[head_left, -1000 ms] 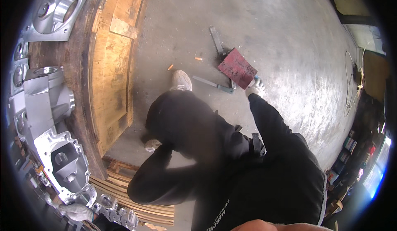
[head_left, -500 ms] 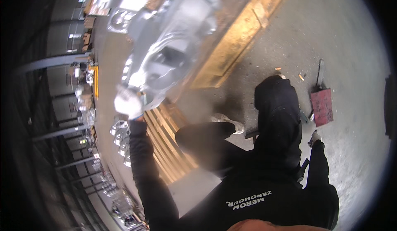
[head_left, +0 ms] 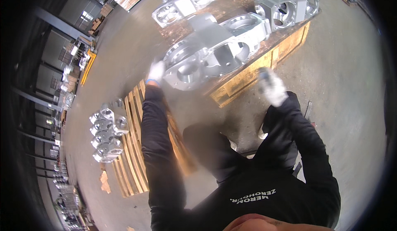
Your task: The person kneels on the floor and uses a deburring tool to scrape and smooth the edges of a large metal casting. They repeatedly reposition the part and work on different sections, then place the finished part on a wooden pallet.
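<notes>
My left hand (head_left: pixel 156 71), in a white glove with a blue cuff edge, is against the left end of a large silvery metal casting (head_left: pixel 215 38). Motion smears its fingers. The casting has several round bores and lies on a brown-topped wooden crate (head_left: pixel 244 80), its left end reaching past the crate's corner. My right hand (head_left: pixel 274 91), also in a white glove, is raised in front of the crate's near side, apart from the casting. It is closed round a small dark object (head_left: pixel 264 74), too blurred to name.
More castings (head_left: pixel 285 14) stand on the crate's far part. To the left on the floor lies a slatted wooden pallet (head_left: pixel 134 138), with several smaller castings (head_left: pixel 108 131) beside it. A thin dark bar (head_left: pixel 308 109) shows right of my leg.
My right hand has come up from low beside my leg to in front of the crate, bringing the dark object. My left hand stays at the casting's end. The view has shifted.
</notes>
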Available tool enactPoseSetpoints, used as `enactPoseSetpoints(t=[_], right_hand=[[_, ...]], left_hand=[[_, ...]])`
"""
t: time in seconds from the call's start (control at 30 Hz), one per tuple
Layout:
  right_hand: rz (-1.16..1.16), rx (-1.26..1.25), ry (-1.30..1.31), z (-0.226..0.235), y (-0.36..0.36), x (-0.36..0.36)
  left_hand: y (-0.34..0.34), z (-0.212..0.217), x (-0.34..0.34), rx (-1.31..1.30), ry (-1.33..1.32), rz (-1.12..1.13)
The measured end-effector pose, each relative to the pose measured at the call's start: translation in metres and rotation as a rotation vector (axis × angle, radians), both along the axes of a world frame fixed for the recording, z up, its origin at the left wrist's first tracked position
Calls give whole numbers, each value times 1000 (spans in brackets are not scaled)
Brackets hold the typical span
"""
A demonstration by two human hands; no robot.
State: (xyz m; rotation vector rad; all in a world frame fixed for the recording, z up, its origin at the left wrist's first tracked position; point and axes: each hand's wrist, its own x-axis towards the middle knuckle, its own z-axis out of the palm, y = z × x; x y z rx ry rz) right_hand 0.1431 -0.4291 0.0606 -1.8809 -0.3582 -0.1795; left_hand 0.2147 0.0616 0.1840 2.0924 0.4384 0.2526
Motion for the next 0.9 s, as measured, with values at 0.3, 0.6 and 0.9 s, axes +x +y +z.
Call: enactPoseSetpoints(t=[0.3,0.6,0.9], right_hand=[[208,-417,15,32,162,-15],[37,-193,233,15,198,-41],[-100,-137,346,3,273,-70]], left_hand=[[-50,-29,-43,161,-333,115],[-72,-4,-66,-3,-244,90],[-76,-5,-66,-1,-280,114]])
